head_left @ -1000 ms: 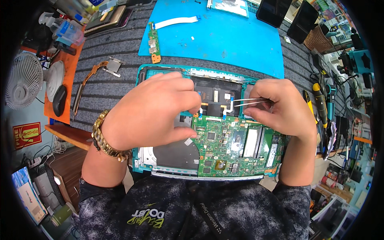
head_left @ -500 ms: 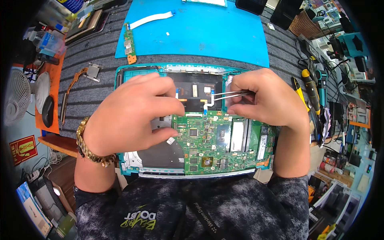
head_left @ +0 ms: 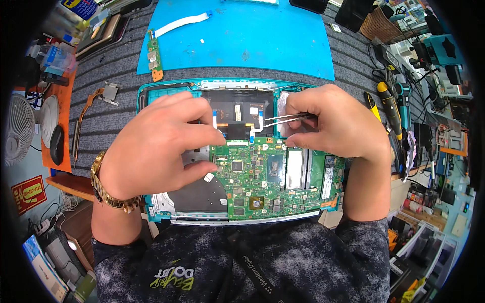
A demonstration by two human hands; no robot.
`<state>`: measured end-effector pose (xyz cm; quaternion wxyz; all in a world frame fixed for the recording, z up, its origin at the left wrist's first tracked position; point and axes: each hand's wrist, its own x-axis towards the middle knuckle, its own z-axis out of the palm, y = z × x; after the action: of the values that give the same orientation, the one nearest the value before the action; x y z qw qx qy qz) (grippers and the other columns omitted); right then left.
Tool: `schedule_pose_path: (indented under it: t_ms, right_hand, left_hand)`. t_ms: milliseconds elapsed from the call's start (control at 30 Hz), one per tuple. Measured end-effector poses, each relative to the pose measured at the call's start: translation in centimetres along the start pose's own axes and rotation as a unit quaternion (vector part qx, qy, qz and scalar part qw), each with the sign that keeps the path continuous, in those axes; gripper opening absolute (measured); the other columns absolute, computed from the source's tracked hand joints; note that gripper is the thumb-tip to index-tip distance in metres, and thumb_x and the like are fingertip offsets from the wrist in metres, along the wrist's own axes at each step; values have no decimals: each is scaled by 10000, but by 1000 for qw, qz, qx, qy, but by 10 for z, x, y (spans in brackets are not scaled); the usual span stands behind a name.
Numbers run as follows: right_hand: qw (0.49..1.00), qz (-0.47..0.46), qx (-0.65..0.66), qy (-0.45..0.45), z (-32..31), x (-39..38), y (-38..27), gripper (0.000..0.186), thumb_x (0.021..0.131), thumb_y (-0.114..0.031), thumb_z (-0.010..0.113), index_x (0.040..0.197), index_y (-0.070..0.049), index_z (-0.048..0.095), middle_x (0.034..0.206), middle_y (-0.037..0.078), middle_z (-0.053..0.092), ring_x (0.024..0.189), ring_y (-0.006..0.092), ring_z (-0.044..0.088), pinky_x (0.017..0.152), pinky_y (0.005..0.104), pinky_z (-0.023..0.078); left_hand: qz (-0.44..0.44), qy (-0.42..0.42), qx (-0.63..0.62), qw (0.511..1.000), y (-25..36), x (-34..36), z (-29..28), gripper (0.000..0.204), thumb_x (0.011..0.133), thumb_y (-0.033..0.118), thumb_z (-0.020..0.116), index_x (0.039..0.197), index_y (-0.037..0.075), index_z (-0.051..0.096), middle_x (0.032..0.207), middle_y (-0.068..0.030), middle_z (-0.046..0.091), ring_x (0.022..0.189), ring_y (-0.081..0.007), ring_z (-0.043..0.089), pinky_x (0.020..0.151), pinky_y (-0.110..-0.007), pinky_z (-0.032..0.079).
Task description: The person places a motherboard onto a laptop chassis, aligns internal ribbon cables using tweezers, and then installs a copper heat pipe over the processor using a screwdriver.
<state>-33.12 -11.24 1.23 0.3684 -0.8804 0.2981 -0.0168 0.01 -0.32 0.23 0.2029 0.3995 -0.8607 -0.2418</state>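
An opened laptop base (head_left: 151, 214) in teal lies in front of me, with a green motherboard (head_left: 247, 174) across its middle and right. My right hand (head_left: 328, 121) grips metal tweezers (head_left: 290, 118). Their tips point left and reach the edge of a white ribbon cable (head_left: 260, 121) with blue ends; whether they pinch it I cannot tell. My left hand (head_left: 161, 146) hovers over the left part of the base, thumb and fingers apart, holding nothing. It hides part of the base and the board's left edge. Beside its fingertips runs another white ribbon cable (head_left: 214, 118).
Beyond the base, a blue mat (head_left: 242, 40) carries a small green circuit board (head_left: 153, 55) with a white ribbon cable. A copper heat pipe (head_left: 86, 113) lies left on the ribbed grey cloth. At right are a yellow-black screwdriver (head_left: 389, 106) and tangled cables.
The whole scene has shifted slightly left in the picture. Both hands and the tweezers keep nearly the same place over the laptop base.
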Motion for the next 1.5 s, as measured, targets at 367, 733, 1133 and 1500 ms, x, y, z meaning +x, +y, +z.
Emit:
schedule_pose_path:
  t_ms: [367,733,1133,1500]
  right_hand:
    - [1000,-2,-4,16,3,-1,-1,254,845,-51,963,993,-16,761,814,74,755,691,199,665,650,372,541]
    - [1000,13,13,-18,-5,-1,-2,258,875,-118,915,1030,16,758,858,210,773,791,416,765,726,485,589]
    - [999,-31,-8,20,2,-2,2,255,862,-55,959,1038,-27,777,814,72,744,685,199,627,647,369,522]
    - [998,-46,-7,43,9,0,-1,374,846,-91,1013,1040,-7,706,826,100,739,696,230,661,664,387,544]
  left_hand:
    - [7,1,1,1000,-2,-1,0,501,675,119,1060,1138,109,867,1090,-61,719,983,-327,686,877,-460,546]
    - [5,-1,-2,1000,-2,-1,0,522,666,121,1062,1149,116,864,1082,-59,716,968,-318,678,864,-456,538]
    - [9,-6,4,1000,-4,-1,0,530,671,119,1050,1163,122,851,1079,-66,715,960,-325,676,857,-456,542]
    - [14,2,-7,1000,-5,-1,0,504,682,144,1050,1117,102,798,1071,-82,707,958,-336,673,872,-459,541]
